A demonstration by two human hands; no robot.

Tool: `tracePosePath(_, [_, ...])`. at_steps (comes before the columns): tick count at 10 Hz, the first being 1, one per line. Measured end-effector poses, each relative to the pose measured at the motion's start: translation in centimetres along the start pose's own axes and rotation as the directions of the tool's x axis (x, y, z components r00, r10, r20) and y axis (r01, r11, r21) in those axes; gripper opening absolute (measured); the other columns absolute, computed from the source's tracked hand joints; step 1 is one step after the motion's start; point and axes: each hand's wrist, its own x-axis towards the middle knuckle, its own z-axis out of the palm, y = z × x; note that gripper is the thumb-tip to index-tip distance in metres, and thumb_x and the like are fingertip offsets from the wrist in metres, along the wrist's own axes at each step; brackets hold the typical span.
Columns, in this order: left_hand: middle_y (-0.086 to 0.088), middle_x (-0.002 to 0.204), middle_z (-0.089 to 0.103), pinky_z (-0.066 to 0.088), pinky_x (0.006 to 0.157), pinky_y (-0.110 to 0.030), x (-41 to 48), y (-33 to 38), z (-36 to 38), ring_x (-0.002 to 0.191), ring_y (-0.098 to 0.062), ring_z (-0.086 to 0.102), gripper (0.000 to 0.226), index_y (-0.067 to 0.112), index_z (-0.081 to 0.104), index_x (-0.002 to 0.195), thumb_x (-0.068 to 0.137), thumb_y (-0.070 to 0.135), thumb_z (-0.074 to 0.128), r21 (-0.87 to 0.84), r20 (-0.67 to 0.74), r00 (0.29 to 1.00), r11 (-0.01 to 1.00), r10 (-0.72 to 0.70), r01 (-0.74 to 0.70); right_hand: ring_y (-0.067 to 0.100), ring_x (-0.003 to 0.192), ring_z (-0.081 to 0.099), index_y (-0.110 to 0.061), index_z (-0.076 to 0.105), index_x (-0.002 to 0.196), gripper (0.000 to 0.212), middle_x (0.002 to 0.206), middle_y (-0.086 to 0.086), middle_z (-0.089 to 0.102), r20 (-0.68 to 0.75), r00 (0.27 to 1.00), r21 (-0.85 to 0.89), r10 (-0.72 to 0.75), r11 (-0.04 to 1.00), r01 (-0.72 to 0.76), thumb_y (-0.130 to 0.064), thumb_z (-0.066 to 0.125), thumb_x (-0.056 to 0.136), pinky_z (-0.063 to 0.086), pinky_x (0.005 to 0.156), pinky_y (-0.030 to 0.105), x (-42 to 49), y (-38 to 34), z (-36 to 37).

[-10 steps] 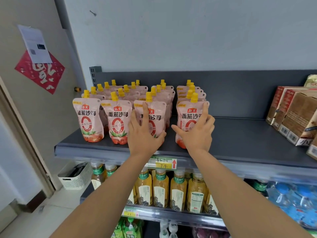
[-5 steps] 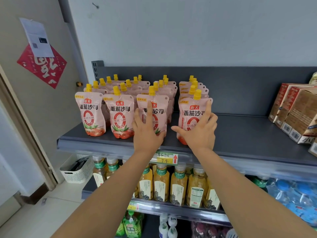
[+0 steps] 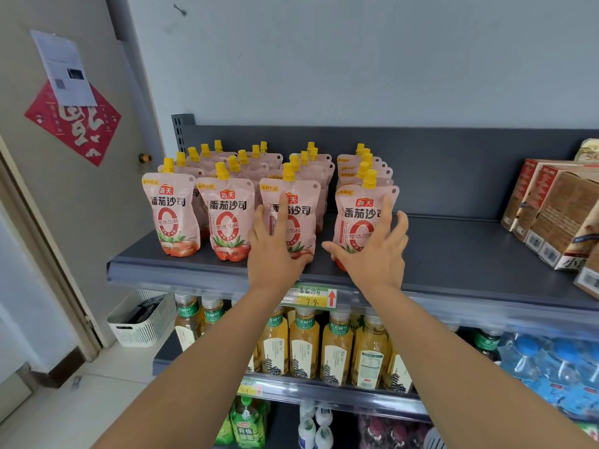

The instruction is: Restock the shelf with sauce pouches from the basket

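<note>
Left hand (image 3: 275,254) and right hand (image 3: 372,254), fingers spread flat, gripping nothing, steady front sauce pouches (image 3: 291,218) on the shelf (image 3: 453,254) (basket (image 3: 142,322) at 8 o'clock). Excess push may topple rows behind.

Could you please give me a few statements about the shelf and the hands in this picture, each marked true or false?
1. The sauce pouches have yellow caps. True.
2. The left hand holds a bottle. False: it lies open and flat against a front-row pouch.
3. The right hand touches the rightmost front pouch. True.
4. The basket sits on the top shelf. False: it is on the floor, left.
5. Brown boxes stand right of the pouches. True.
</note>
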Motion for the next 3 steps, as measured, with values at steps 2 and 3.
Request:
tracePosePath(2, [-0.012, 0.158, 0.006, 0.036, 0.106, -0.044, -1.8, -1.3, -2.2, 0.142, -0.033, 0.013, 0.103, 0.040, -0.006, 0.151, 0.080, 0.052, 0.068, 0.063, 0.033, 0.997, 0.996, 0.064, -0.066, 0.038, 0.138, 0.019, -0.023, 0.004, 0.154, 0.109, 0.158, 0.016, -0.005, 0.012, 0.999, -0.021, -0.040, 0.999, 0.040, -0.062, 0.069, 0.075, 0.042, 0.099, 0.050, -1.6, -0.3, -1.9])
tracePosePath(3, [-0.012, 0.158, 0.012, 0.033, 0.109, -0.045, -2.7, -2.1, -4.1, 0.143, -0.033, 0.015, 0.095, 0.037, 0.001, 0.153, 0.082, 0.061, 0.060, 0.103, 0.013, 0.994, 0.988, 0.111, -0.112, 0.037, 0.139, 0.018, -0.020, 0.006, 0.153, 0.107, 0.158, 0.016, -0.008, 0.005, 1.000, -0.058, -0.021, 0.998, 0.021, -0.062, 0.068, 0.076, 0.041, 0.099, 0.050, -2.6, -1.2, -3.9])
